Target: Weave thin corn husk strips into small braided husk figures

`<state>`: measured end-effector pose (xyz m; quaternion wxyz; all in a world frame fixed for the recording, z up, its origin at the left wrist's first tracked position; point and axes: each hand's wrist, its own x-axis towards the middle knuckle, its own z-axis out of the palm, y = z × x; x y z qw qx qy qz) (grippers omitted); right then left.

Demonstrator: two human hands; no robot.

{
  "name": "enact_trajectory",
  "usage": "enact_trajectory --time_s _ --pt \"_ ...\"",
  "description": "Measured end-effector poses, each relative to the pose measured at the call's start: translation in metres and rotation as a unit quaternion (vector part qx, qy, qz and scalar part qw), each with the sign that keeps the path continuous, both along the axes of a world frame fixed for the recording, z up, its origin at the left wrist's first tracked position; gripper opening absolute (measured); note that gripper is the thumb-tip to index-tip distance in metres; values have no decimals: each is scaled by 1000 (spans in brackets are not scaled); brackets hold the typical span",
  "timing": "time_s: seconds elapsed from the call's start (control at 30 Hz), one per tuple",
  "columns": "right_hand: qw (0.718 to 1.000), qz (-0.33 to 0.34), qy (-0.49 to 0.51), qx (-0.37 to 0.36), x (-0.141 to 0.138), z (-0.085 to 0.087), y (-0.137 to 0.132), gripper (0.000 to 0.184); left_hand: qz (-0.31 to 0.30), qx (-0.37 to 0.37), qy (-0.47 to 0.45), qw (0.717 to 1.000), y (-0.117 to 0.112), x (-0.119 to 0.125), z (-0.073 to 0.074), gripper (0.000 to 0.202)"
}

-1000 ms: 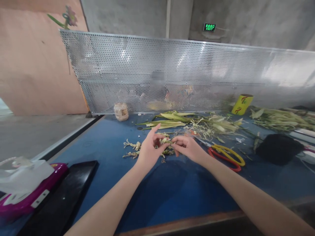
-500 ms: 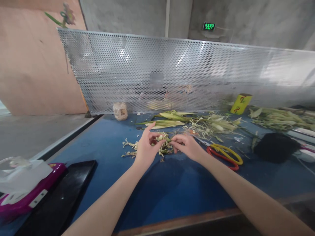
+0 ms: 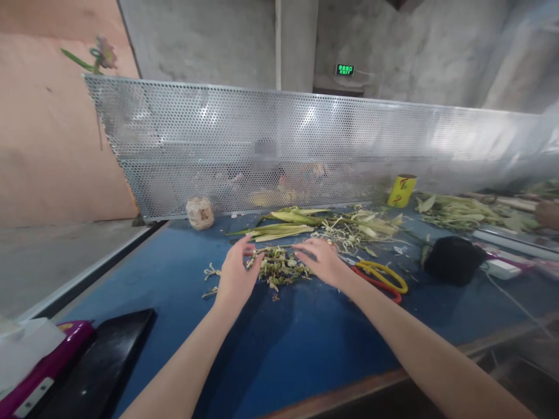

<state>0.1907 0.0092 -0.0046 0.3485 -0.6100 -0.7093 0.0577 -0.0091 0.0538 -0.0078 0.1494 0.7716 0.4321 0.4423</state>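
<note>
A clump of pale green, knotted dried plant strips, perhaps corn husk (image 3: 279, 267), lies on the blue tabletop (image 3: 279, 343). At its left edge is my left hand (image 3: 238, 265), thumb and fingers apart and curved around that side. On the other side my right hand (image 3: 321, 259) hovers over the clump's edge with its fingers spread. Neither hand grips anything that I can see. Scissors with red and yellow handles (image 3: 382, 276) rest just right of my right hand. Longer green husk leaves (image 3: 292, 224) and shredded strips (image 3: 345, 233) lie behind the clump.
A perforated metal screen (image 3: 218, 151) borders the table's far side. Before it stand a wrapped roll (image 3: 200, 213) and a yellow can (image 3: 402, 191). A black fuzzy bundle (image 3: 454, 260) and more husks (image 3: 471, 212) lie right. At left are a black tray (image 3: 109, 361) and purple device (image 3: 56, 366).
My hands have moved apart and their fingers have opened, leaving the clump lying between them. The view has turned slightly right and tilted up.
</note>
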Motion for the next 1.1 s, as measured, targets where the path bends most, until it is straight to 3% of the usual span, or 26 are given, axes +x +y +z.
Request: enact_trajectory --time_s 0.1,0.23,0.4,0.57,0.73,0.9,1.1 --pt "999 -22 -28 -20 0 1 -1 33 -39 24 119 992 -5 3 -2 35" --pt "994 -44 -88 -53 2 -4 4 25 -64 46 203 976 -18 11 -3 39" --pt "973 -88 -201 -75 2 4 32 17 -89 51 276 955 -27 13 3 37" --pt "945 -79 -304 -85 -18 15 82 30 -89 67 312 943 -29 11 5 35" --pt "925 -37 -370 -79 -46 7 119 30 -85 82 329 937 -28 11 6 30" --pt "919 -32 -386 -76 -50 3 132 30 -83 88 330 936 -30 10 8 28" --pt "945 -6 -325 -19 -38 11 128 28 -88 96 323 937 -33 9 8 26"
